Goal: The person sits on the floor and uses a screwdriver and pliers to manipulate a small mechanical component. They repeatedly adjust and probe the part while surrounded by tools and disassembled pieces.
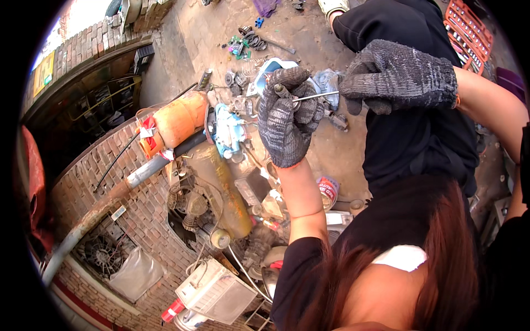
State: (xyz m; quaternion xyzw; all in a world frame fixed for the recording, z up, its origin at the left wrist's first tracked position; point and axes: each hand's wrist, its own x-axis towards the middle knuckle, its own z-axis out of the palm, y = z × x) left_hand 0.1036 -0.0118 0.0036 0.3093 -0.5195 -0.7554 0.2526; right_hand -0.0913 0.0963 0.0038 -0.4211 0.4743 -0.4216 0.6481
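Both of my hands wear dark grey knit gloves, held up in front of me. My left hand (288, 118) has its fingers curled round a small dark metal part (280, 90), whose full shape is hidden by the glove. A thin steel rod (320, 95) runs from that part rightward to my right hand (395, 80), whose closed fingers grip its far end. A pale blue plastic tray (264, 77) and a crumpled bluish plastic bag (326, 77) lie on the ground behind my hands.
An orange gas cylinder (179, 118), a rusty pipe (94, 215) and a yellowish tank (226, 187) lie left, along brickwork (88, 165). Scattered metal parts (251, 41) lie ahead on the ground. An open red socket case (469, 36) is beyond my right hand. A dark-clothed leg (359, 27) stretches out at the top.
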